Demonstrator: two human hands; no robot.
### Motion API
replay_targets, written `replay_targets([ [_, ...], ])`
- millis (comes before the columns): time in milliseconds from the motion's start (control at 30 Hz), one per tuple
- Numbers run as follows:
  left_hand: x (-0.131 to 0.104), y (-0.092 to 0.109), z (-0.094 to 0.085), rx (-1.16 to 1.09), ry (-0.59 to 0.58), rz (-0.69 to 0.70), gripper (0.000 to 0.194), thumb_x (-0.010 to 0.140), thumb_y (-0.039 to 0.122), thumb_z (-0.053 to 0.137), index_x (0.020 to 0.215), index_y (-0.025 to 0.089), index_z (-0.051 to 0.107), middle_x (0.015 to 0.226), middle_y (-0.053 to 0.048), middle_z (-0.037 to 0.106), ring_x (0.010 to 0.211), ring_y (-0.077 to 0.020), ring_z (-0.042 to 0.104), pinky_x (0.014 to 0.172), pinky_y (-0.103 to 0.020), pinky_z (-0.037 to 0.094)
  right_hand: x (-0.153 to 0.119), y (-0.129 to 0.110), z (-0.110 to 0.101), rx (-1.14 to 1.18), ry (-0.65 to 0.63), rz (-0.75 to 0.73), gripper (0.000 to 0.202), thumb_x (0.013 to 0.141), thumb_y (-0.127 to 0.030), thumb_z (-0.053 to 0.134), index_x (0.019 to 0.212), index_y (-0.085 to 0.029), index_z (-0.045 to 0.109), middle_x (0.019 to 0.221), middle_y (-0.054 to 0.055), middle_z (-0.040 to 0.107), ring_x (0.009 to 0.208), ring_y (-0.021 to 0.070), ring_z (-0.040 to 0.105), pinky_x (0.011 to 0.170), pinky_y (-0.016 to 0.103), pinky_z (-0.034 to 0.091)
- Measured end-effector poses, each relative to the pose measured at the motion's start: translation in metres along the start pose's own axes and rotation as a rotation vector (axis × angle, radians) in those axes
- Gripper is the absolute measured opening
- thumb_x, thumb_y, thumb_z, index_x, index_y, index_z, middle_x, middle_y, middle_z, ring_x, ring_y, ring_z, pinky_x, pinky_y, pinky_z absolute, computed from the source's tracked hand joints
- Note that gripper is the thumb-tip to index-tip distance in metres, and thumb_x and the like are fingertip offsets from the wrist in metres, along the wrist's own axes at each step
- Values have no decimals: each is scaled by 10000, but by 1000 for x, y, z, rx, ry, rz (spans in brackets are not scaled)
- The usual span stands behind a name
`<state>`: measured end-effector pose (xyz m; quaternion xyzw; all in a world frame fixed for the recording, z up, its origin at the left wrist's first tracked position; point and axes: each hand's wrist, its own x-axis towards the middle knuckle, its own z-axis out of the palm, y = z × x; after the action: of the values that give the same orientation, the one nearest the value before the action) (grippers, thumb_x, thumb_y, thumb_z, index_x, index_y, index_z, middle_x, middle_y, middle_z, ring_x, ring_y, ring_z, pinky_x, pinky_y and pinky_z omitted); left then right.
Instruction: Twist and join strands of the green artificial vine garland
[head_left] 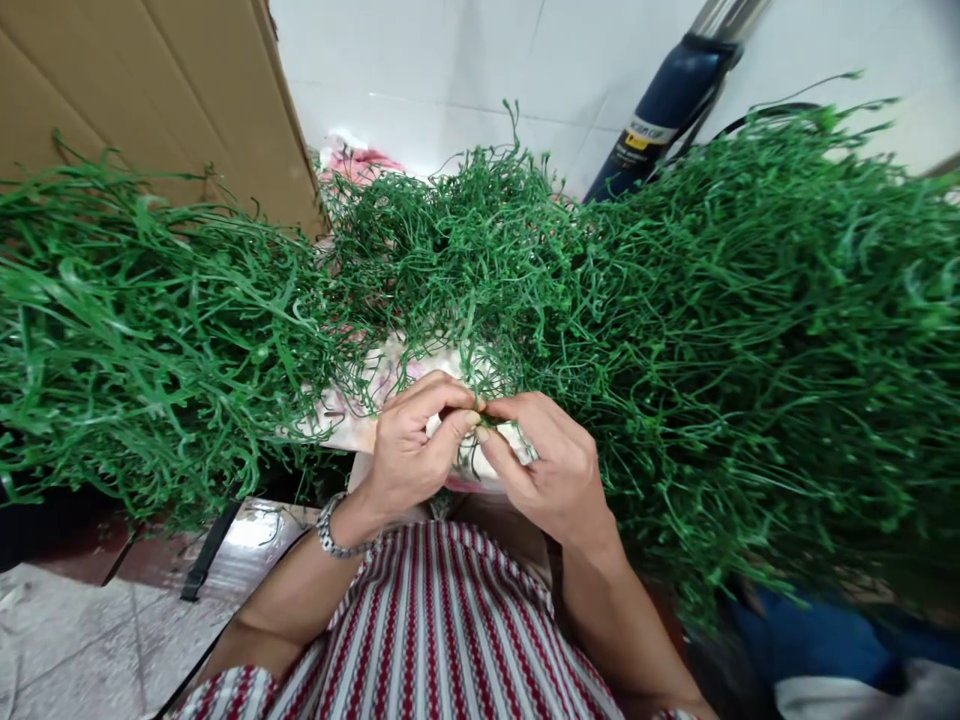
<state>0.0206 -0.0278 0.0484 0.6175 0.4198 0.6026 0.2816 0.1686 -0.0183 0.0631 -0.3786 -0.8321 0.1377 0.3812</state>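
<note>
— Held where? 
— Pinched between both hands at the centre, just above the lap: a thin green plastic stem (478,418), short part showing, long axis running roughly left to right from one set of fingertips to the other.

— Left hand (411,448)? 
— Closed, thumb and forefinger clamped on the stem's left end, wrist with a metal bracelet (330,532) just below.

— Right hand (546,468)? 
— Closed as well, fingertips meeting the left's on the same stem, something pale tucked under the fingers, too small to tell what.

— Nearer hand? 
— Neither; both on it, touching tip to tip.

— Around it? 
— Directly behind, a pale patterned cloth (375,395), partly hidden. Beyond that a tangled heap of green artificial grass sprigs (465,250), with a long bundle (135,320) lying off to the left and a far bigger mass (765,330) crowding in close on the right.

— Room to move? 
— Tight to the right and ahead, hemmed by greenery; freer low on the left, over the tiled floor (82,640), and back toward the striped garment (442,630).

— Further out? 
— Cardboard box (150,90) upper left, white wall (450,70) behind, a dark blue cylinder (660,110) leaning upper right
</note>
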Motion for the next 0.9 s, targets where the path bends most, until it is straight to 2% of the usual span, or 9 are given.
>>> replay_targets([
  [167,-6,-11,1,-173,44,-177,69,783,214,598,725,179,589,706,-24,595,680,-135,529,611,-252,418,-4,5,1,65,19,-3,111,813,-191,552,912,-188,603,794,41,661,738,171,619,671,319,497],
  [300,-9,-14,-2,-190,-1,-260,88,791,230,594,725,176,573,690,-10,565,649,-118,502,581,-231,392,-1,8,2,98,-6,3,91,834,-192,538,893,-180,606,779,37,650,720,153,606,655,294,488],
  [500,-10,-10,-6,-189,-142,-259,73,757,138,599,779,181,544,775,-10,528,723,-124,493,652,-242,385,3,12,7,152,-13,7,114,868,-200,498,812,-170,593,717,26,629,670,128,592,629,255,471],
  [600,-12,-12,-6,-136,-124,-236,100,738,109,596,756,184,532,758,-8,515,747,-136,493,667,-250,382,3,13,9,166,-52,4,106,873,-201,492,856,-171,592,765,29,643,708,126,600,644,250,477],
  [733,-17,-17,-9,-80,-77,-214,99,736,101,581,707,180,529,767,-16,514,773,-145,507,678,-257,392,4,12,3,223,-185,-51,138,875,-185,490,980,-154,574,886,54,656,779,127,614,680,250,490],
  [900,-24,-17,-14,-29,-50,-150,98,749,83,548,732,178,539,872,-49,594,920,-185,558,812,-312,420,3,10,-1,177,-240,-124,198,856,-146,493,1048,-150,541,957,77,643,850,153,606,733,288,499],
])
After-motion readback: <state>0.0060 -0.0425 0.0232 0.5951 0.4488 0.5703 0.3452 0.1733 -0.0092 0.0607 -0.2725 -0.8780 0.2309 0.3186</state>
